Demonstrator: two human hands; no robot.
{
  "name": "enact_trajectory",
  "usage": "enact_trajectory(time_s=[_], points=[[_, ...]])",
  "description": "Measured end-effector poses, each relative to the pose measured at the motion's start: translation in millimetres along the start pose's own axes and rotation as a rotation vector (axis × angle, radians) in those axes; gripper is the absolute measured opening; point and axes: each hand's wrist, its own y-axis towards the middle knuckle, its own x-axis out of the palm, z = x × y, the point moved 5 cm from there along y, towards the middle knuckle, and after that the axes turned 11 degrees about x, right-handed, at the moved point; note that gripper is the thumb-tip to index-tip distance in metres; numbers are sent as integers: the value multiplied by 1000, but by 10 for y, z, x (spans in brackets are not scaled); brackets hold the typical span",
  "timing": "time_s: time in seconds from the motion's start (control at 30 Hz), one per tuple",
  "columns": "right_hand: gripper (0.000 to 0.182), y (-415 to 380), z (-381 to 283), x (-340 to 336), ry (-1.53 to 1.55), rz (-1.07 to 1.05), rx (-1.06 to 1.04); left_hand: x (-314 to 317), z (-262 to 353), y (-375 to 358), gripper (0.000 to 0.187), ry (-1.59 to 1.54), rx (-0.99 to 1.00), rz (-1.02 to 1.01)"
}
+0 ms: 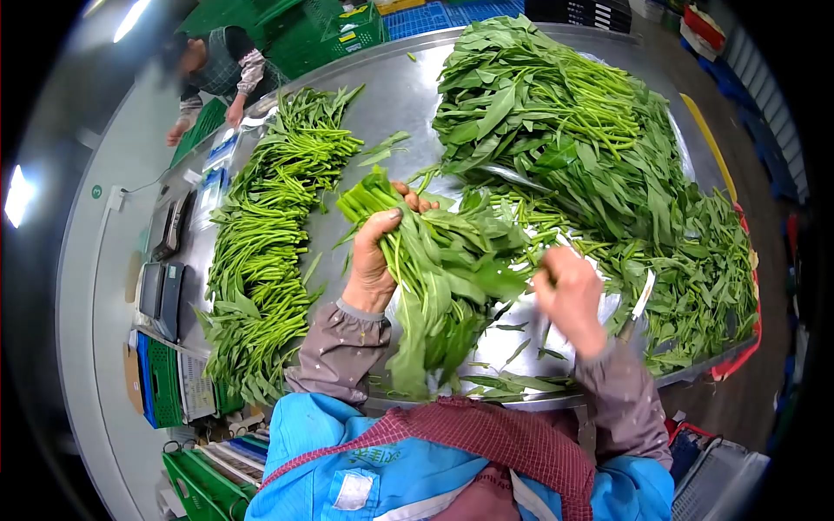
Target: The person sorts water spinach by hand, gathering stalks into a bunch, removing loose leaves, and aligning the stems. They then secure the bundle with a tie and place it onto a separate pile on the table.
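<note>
My left hand is wrapped round a bunch of leafy greens, cut stems toward the upper left and leaves hanging down toward me. Just right of the bunch is my right hand, fingers curled in and slightly blurred; whether it pinches a leaf is too blurred to make out. A big heap of greens covers the back right of the metal table. Along the left side runs a long row of stacked bunches, stems facing right. A knife lies on the right near loose leaves.
At the upper left, another person leans over the table's far end. Scales stand along the left edge. Green crates are behind the table, and more crates sit at the lower left. Loose leaves lie along the near edge.
</note>
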Motion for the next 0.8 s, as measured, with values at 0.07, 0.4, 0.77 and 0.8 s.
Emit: enact_trajectory(time_s=[0.07,0.4,0.77,0.8], points=[[13,-26,683,75,-93,46,268,84,164,-35,34,-18,62,49],[105,9,-399,-135,556,-538,67,632,-10,-191,35,1013,487,-219],[77,-234,-395,460,825,-947,293,835,-184,-189,23,403,-10,99],[80,-267,-387,471,937,-925,309,798,-262,-126,25,377,22,114]])
